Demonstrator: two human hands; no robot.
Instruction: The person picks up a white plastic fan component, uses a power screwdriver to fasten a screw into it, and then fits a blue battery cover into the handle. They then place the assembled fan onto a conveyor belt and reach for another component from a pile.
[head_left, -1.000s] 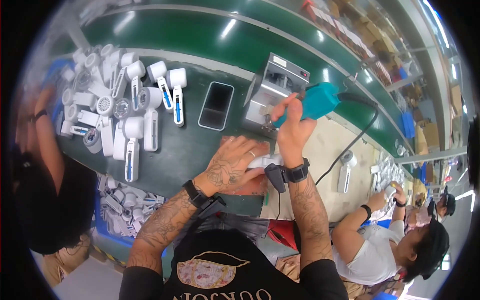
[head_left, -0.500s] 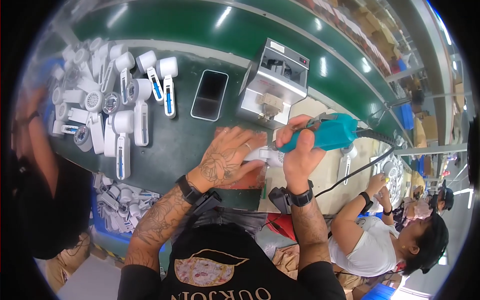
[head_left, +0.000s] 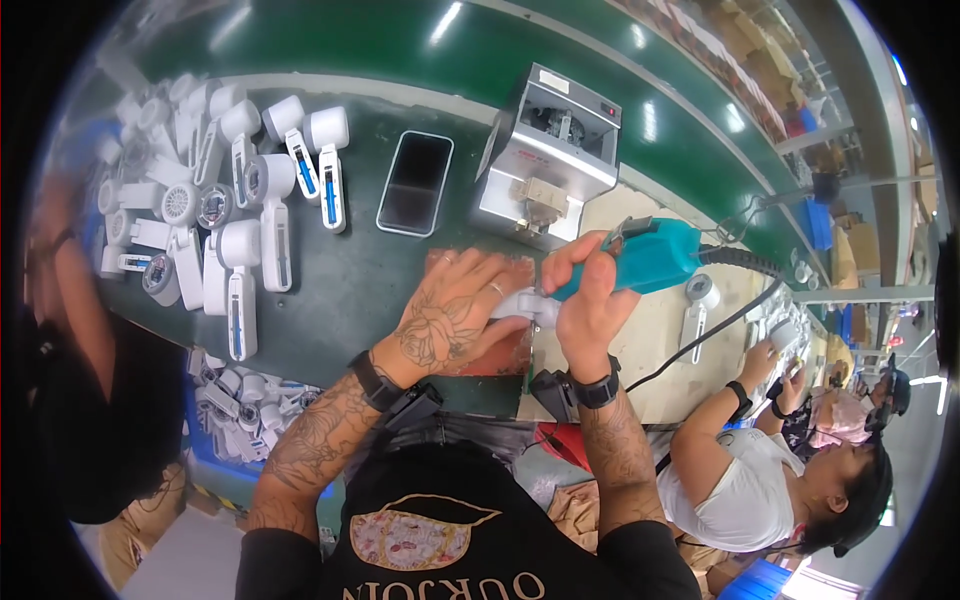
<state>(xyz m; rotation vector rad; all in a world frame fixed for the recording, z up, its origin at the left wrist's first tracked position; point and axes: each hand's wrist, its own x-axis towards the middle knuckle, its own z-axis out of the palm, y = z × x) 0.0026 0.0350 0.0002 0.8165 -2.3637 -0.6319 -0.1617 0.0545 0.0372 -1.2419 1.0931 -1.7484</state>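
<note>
The white hand fan (head_left: pixel 538 310) lies at the near edge of the worktop (head_left: pixel 340 285), about midway along it, over the right side of a reddish-brown mat (head_left: pixel 505 358). Its body is plain white plastic. The rounded head points right; a narrower section runs left from it and disappears beneath the left hand (head_left: pixel 450 312). Most of that section is covered, and from where I stand the detail of the head is too small to make out.

The fingers of the left hand are closed over the fan, pressing it from above, with the thumb along its near side. The fingers of the right hand (head_left: pixel 592 310) are wrapped around a teal power screwdriver (head_left: pixel 650 258), held tilted above the fan head. The tool's tip is hidden; I cannot tell whether it touches the fan. A black cable (head_left: pixel 695 345) leaves the rear of the tool and curves back toward the near edge.

Toward the far edge stand a grey metal machine (head_left: pixel 545 160) and, left of it, a dark phone (head_left: pixel 415 183) lying flat. A heap of white fans (head_left: pixel 180 205) covers the far left corner.
</note>
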